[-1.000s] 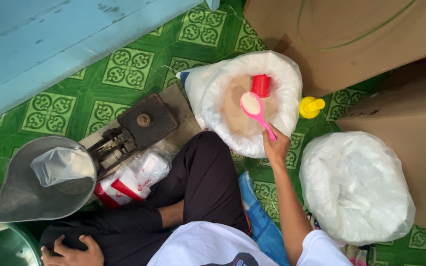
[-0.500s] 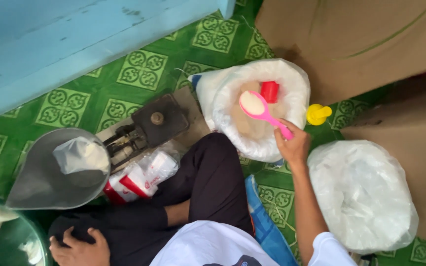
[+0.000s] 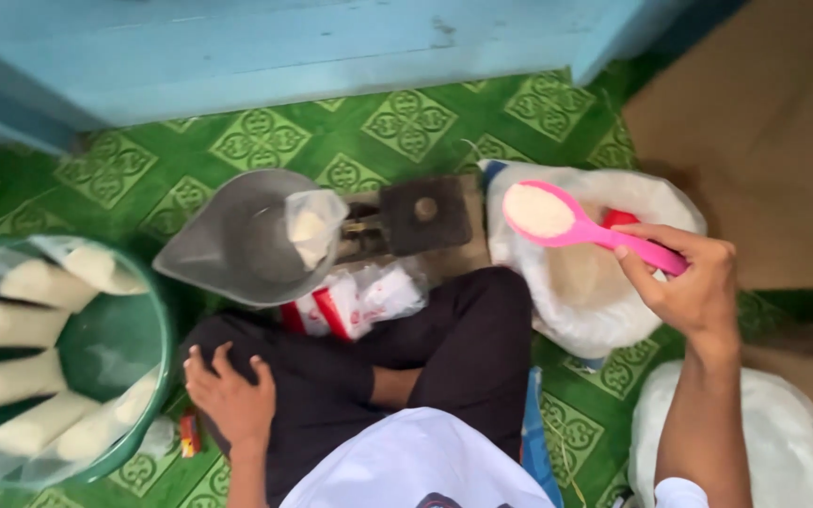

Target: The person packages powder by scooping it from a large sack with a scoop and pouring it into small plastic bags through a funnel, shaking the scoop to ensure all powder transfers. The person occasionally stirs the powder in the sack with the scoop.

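Right hand [image 3: 693,282]: clenched around the handle of a pink plastic scoop [image 3: 581,228], fingers curled over the top, thumb along the near side.
Pink plastic scoop: smooth and glossy, with a round bowl heaped with fine white grain; it is held level above the open white sack [image 3: 566,301], its bowl near the sack's left edge.
Open white sack: soft, crinkled plastic, mouth rolled open, filled with pale grain; a red object [image 3: 620,218] shows just behind the scoop handle, mostly hidden.
Left hand [image 3: 230,395]: released, holding nothing, laid palm down with fingers spread on the dark trouser knee [image 3: 331,376].
Grey metal pan [image 3: 237,237]: shallow, dull, round with a pointed spout at its left, sitting on a balance scale beside the sack.
Clear bag [image 3: 312,226]: thin plastic, standing open in the pan, with a little white grain in it.
Scale platform [image 3: 422,214]: dark, square, flat, worn metal, just right of the pan.
Red-and-white packets [image 3: 355,301]: shiny plastic, lying on the floor below the scale, against the leg.
Green basin [image 3: 124,357]: round plastic, at the left, holding long filled clear bags [image 3: 21,329] of white grain.
Floor [image 3: 265,141]: green patterned mat, glossy.
Second white sack [image 3: 783,452]: closed, crumpled, at lower right.
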